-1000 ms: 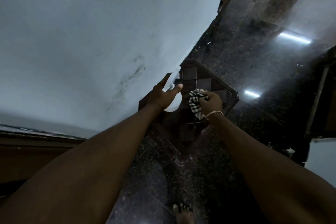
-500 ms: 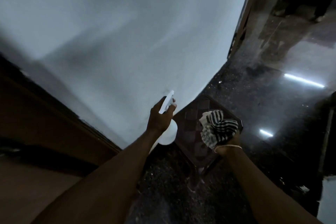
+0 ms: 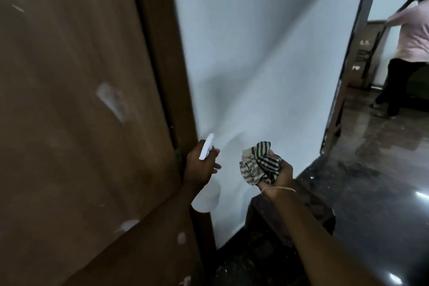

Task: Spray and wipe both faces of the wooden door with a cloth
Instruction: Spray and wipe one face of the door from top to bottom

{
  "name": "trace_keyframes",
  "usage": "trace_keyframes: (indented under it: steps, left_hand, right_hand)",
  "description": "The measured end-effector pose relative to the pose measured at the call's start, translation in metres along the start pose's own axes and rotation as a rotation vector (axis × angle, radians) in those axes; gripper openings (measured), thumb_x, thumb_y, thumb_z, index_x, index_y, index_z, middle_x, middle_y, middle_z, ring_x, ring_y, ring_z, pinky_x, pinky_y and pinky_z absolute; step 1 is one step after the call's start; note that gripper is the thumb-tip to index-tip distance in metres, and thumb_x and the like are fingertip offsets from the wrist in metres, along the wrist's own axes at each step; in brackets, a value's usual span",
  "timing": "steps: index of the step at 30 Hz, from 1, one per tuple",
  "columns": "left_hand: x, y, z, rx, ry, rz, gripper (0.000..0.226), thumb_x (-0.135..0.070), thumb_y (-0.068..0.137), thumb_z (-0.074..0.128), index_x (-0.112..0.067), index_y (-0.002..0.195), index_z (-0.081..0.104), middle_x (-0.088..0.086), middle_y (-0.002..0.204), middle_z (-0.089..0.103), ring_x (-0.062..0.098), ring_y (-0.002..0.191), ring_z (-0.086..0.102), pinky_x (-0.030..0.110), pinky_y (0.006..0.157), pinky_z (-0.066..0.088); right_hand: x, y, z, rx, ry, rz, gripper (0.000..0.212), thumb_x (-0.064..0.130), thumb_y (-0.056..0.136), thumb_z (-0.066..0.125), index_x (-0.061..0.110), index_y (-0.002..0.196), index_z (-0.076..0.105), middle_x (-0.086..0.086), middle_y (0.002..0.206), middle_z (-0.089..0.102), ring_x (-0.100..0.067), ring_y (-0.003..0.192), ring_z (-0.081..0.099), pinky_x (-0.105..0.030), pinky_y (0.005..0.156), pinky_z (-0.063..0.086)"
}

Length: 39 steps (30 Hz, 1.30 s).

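The brown wooden door fills the left half of the view, with pale scuffs and patches on its face. My left hand grips a white spray bottle by its neck, close to the door's frame; the nozzle sticks up above my fingers. A bunched black-and-white striped cloth is held in my right hand, to the right of the bottle and clear of the door.
A white wall stands between the door frame and an open doorway at the right. A dark wooden stool sits below my right hand on the glossy dark floor. Another person stands beyond the doorway.
The view has swung up from the floor and stool to the door. Both hands have risen from the stool, carrying the bottle and the cloth.
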<state>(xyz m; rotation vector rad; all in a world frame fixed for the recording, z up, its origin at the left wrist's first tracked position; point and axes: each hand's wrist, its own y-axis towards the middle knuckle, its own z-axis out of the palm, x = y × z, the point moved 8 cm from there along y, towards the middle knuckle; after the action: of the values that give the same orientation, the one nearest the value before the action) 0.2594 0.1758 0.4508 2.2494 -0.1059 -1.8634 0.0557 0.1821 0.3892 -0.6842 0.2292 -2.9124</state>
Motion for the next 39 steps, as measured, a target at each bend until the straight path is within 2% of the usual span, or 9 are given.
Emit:
trace_keyframes:
  steps: [7,10,15,20,22,24,26,35,39]
  left_hand:
    - [-0.118,-0.086,-0.169,-0.226,0.049,0.131,0.028,-0.025,0.09,0.062,0.001,0.087,0.07,0.024,0.069,0.069,0.044,0.047,0.066,0.035,0.047,0.052]
    - [-0.166,-0.121,-0.239,-0.345,0.069,0.177,0.018,-0.012,0.098,0.063,0.003,0.091,0.07,0.018,0.065,0.066,0.041,0.045,0.065,0.032,0.045,0.05]
    - [-0.249,-0.171,-0.356,-0.52,0.149,0.282,0.033,-0.015,0.101,0.065,0.005,0.075,0.062,0.019,0.052,0.059,0.036,0.044,0.066,0.029,0.045,0.051]
    - [-0.317,-0.213,-0.464,-0.724,0.221,0.387,0.031,-0.017,0.102,0.064,-0.001,0.075,0.06,0.016,0.057,0.062,0.029,0.047,0.066,0.032,0.047,0.053]
    - [-0.347,-0.227,-0.503,-0.803,0.301,0.422,0.035,-0.026,0.101,0.063,-0.003,0.076,0.059,0.015,0.059,0.062,0.024,0.047,0.065,0.031,0.047,0.053]
    - [-0.376,-0.24,-0.533,-0.875,0.395,0.468,0.038,-0.042,0.096,0.06,-0.009,0.077,0.061,0.012,0.062,0.065,0.022,0.049,0.067,0.038,0.049,0.056]
    - [-0.412,-0.252,-0.558,-0.957,0.432,0.53,0.028,-0.041,0.095,0.062,-0.019,0.078,0.06,0.01,0.066,0.065,0.027,0.052,0.066,0.045,0.049,0.057]
    - [-0.539,-0.294,-0.595,-1.164,0.536,0.664,0.022,-0.019,0.103,0.062,-0.004,0.087,0.06,0.021,0.068,0.059,0.024,0.043,0.065,0.03,0.042,0.054]
    - [-0.562,-0.297,-0.604,-1.202,0.594,0.695,0.023,-0.021,0.104,0.061,-0.005,0.087,0.06,0.021,0.068,0.061,0.023,0.042,0.066,0.038,0.046,0.059]
  right_hand:
    - [-0.075,-0.086,0.155,0.172,-0.15,0.009,0.03,0.027,0.084,0.06,0.004,0.094,0.077,-0.019,0.102,0.068,-0.035,0.088,0.069,-0.047,0.088,0.048]
    - [-0.102,-0.115,0.226,0.273,-0.204,-0.008,0.038,0.029,0.078,0.07,0.007,0.109,0.069,-0.015,0.098,0.067,-0.032,0.086,0.068,-0.043,0.079,0.056]
    - [-0.15,-0.157,0.351,0.465,-0.211,0.048,0.022,0.03,0.085,0.063,0.015,0.093,0.076,-0.014,0.101,0.069,-0.029,0.087,0.071,-0.041,0.079,0.056]
    - [-0.183,-0.172,0.451,0.574,-0.286,0.003,0.096,0.038,0.037,0.099,0.014,0.124,0.064,-0.015,0.113,0.071,-0.028,0.093,0.073,-0.045,0.082,0.059]
    - [-0.194,-0.18,0.493,0.659,-0.259,-0.008,0.067,0.032,0.059,0.087,0.013,0.121,0.067,-0.013,0.111,0.072,-0.024,0.09,0.075,-0.041,0.074,0.062]
    - [-0.203,-0.182,0.528,0.726,-0.205,0.008,0.029,0.024,0.087,0.062,0.015,0.113,0.071,-0.011,0.109,0.073,-0.022,0.086,0.075,-0.037,0.066,0.063]
    - [-0.209,-0.181,0.566,0.765,-0.207,0.016,0.029,0.021,0.1,0.048,0.014,0.122,0.065,-0.013,0.114,0.072,-0.024,0.091,0.074,-0.04,0.073,0.062]
    - [-0.21,-0.195,0.717,0.987,-0.157,-0.004,0.032,0.027,0.093,0.058,0.014,0.123,0.062,-0.01,0.111,0.072,-0.019,0.089,0.075,-0.032,0.066,0.062]
    - [-0.219,-0.197,0.765,1.009,-0.169,-0.056,0.066,0.031,0.076,0.072,0.01,0.136,0.056,-0.017,0.128,0.065,-0.027,0.1,0.07,-0.042,0.082,0.057]
